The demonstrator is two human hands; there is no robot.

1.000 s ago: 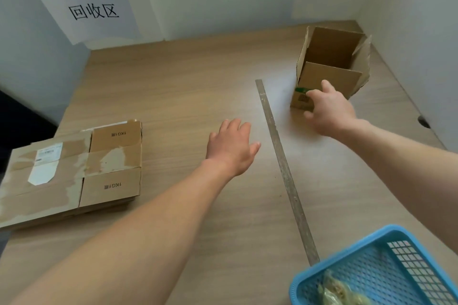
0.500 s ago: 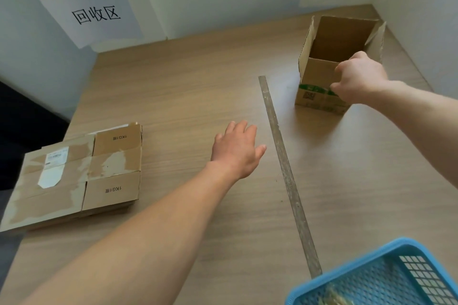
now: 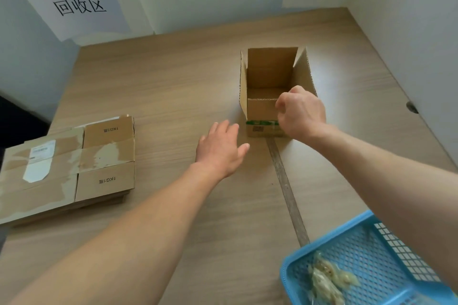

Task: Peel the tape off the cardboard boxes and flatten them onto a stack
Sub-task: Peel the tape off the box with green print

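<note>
Tabletop (image 3: pixel 173 86): basket (image 3: pixel 327 239) holds, seemingly, tape (image 3: pixel 327 277); right grip (image 3: pixel 301 112) pinches open box (image 3: pixel 269 74), left grip (image 3: pixel 220 147) spread.

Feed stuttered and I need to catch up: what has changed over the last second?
The right hand gripped the box by its near wall and dragged it left, from beside the strip onto its far end. The left hand stayed open at mid-table; stack and basket unmoved.

Bare hands, bare forearms
The left hand (image 3: pixel 220 150) and right hand (image 3: pixel 302 112) are uncovered, as are both wrists and forearms (image 3: pixel 148 225) back to the edge of view; the nails look short and plain, though the view is too soft to be sure.
</note>
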